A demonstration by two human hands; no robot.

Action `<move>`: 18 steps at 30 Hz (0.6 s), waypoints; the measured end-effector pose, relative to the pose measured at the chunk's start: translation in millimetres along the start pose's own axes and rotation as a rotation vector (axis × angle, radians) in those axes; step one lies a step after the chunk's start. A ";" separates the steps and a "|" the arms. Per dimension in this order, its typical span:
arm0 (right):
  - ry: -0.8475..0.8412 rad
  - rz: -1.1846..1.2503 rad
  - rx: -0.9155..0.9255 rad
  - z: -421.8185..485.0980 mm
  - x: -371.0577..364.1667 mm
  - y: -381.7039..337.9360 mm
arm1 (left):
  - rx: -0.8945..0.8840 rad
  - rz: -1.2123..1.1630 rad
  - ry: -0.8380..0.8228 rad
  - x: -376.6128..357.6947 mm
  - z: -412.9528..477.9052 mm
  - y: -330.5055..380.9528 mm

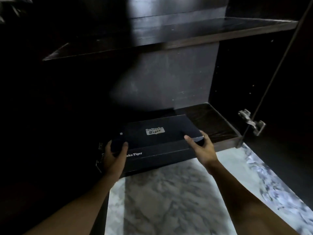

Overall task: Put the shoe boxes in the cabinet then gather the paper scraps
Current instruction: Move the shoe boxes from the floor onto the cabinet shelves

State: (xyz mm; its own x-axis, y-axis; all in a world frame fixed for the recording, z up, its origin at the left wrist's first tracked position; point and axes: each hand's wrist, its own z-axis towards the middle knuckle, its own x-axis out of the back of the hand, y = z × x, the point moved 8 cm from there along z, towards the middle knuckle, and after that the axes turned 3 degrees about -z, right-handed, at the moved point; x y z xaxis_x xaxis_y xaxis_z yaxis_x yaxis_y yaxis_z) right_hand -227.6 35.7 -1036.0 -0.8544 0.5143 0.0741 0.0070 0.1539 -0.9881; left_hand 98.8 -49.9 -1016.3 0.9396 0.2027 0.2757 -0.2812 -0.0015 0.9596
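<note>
Nearest the camera, at the bottom of the view, a pale marble floor (169, 200) is catching the light, and two bare forearms are stretching forward over it from the lower corners. Just beyond, the left hand (115, 156) is gripping the left end of a dark shoe box (160, 138), with its thumb lying on the lid and its fingers wrapping round the corner. The right hand (201, 146) is holding the opposite end, its thumb pressing on the lid's near right corner while the remaining fingers are curling round the end wall.

The shoe box is sitting crosswise at the mouth of the cabinet (237, 82), level, with its lid closed. A pale logo (155, 131) is showing on the lid, and the letters "Tiger" are running along the near long side. The front of the box is overhanging the edge of the bottom shelf (211, 122), while its far side is lying over that board. Whether the underside is touching the shelf cannot be told.

To the right, a metal hinge (252, 122) is shining on the open door (279, 65), and dimmer hinge hardware (100, 155) is showing by the left wrist. Farther in, the dark back panel (169, 82) is picking up a faint patch of light. Above it, an upper shelf (186, 31) is spanning the cabinet, and the left of the interior is lying in deep shadow.
</note>
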 end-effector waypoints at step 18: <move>-0.035 -0.311 0.079 92.8 -100.3 -0.1 | -0.401 0.918 -0.142 -73.9 119.9 -6.3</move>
State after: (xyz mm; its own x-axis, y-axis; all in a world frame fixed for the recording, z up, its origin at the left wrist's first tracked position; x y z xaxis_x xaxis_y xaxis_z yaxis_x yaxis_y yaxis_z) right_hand -190.1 -94.3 -1055.8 -0.8269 0.4230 0.3707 -0.2962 0.2328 -0.9263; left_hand 54.5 -182.3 -1036.1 0.3344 0.1703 0.9269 -0.9271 0.2361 0.2911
